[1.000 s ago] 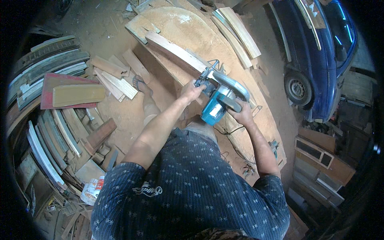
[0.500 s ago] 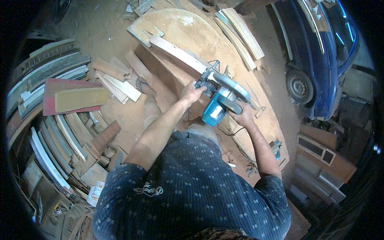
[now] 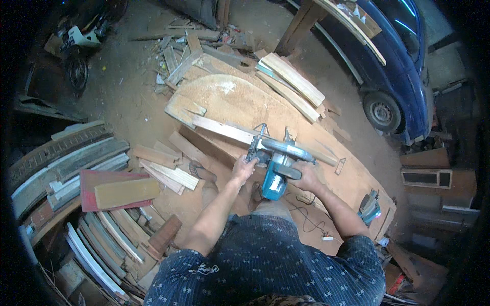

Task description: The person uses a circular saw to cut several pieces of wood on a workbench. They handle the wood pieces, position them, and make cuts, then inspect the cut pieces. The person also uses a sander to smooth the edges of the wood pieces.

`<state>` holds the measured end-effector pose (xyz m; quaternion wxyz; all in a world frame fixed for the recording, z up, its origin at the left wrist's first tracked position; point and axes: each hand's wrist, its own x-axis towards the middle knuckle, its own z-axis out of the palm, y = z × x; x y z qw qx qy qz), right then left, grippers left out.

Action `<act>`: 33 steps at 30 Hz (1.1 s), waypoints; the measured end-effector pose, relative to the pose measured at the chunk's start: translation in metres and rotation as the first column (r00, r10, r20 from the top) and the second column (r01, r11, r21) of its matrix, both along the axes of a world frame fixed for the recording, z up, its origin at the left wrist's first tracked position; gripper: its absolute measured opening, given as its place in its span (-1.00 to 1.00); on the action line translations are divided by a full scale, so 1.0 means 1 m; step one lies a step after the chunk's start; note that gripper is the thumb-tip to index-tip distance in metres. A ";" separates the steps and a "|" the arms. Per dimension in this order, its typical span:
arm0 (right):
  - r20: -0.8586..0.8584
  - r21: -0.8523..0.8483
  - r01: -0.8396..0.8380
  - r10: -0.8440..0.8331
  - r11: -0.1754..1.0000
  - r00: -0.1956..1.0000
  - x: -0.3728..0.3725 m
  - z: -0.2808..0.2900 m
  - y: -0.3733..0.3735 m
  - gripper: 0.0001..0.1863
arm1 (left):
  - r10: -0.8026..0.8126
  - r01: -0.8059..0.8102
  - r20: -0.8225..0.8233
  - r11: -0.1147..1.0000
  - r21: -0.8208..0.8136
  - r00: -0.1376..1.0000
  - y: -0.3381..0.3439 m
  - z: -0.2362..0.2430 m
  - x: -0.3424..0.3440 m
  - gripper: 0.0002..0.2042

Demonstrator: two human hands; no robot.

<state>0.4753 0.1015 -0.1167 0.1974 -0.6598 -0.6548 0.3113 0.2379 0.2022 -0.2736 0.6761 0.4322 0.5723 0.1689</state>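
Observation:
A teal and grey circular saw [image 3: 276, 179] rests across a long pale wooden board [image 3: 223, 128] on the dust-covered workbench [image 3: 250, 99]. My right hand [image 3: 308, 177] is wrapped round its dark rear handle. At the saw's left side, my left hand [image 3: 244, 168] grips the dark edge of its base, partly hidden by the fingers. The blade cannot be seen under its guard. The board's far end reaches up and left of the saw, along the bench's near edge. A power cord [image 3: 308, 217] hangs loosely below the saw.
Another teal power tool [image 3: 368, 206] sits at the bench's right end. Planks [image 3: 293, 81] lie along its far side. Stacked timber [image 3: 76, 153] and a red panel [image 3: 88, 187] stand at the left. A blue car [image 3: 395, 76] is beyond the bench; a motorcycle [image 3: 79, 56] is far left.
The view has tilted up, bringing the motorcycle and more far floor into sight. The saw has turned slightly, and less of the board shows beyond it. Both hands keep their hold.

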 end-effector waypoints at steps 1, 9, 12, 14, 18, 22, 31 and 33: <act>-0.015 0.000 0.001 -0.001 1.000 1.000 -0.001 -0.001 -0.001 -0.71 | -0.002 0.002 0.007 1.000 0.000 1.000 0.001 -0.001 -0.001 -0.75; -0.049 -0.079 -0.031 0.027 0.996 0.998 -0.005 -0.006 0.011 -0.73 | 0.047 -0.044 0.056 0.997 -0.055 0.997 0.011 0.024 -0.013 -0.72; -0.085 -0.019 -0.040 0.038 0.999 0.996 -0.014 0.001 0.016 -0.72 | 0.033 -0.030 0.033 0.997 -0.072 0.999 0.017 0.030 -0.017 -0.72; -0.123 -0.058 -0.020 0.013 0.998 0.992 -0.023 -0.004 0.017 -0.72 | 0.033 -0.030 0.041 0.998 -0.061 0.999 0.019 0.026 -0.026 -0.74; -0.058 -0.167 -0.031 0.022 0.985 0.998 -0.032 -0.004 0.023 -0.65 | 0.054 -0.050 0.094 0.998 -0.045 0.994 0.022 0.012 -0.039 -0.77; -0.062 -0.066 -0.001 -0.003 0.998 0.998 -0.042 -0.010 0.025 -0.68 | 0.017 -0.011 0.118 0.999 -0.047 0.993 0.032 0.027 -0.049 -0.78; -0.054 -0.131 -0.050 0.043 0.990 0.998 -0.062 -0.016 0.034 -0.61 | 0.036 -0.035 0.063 0.999 -0.020 0.997 0.037 0.017 -0.070 -0.70; -0.071 -0.101 -0.061 0.054 0.993 0.996 -0.071 -0.012 0.040 -0.64 | 0.044 -0.044 0.043 0.999 -0.009 0.998 0.040 0.012 -0.078 -0.71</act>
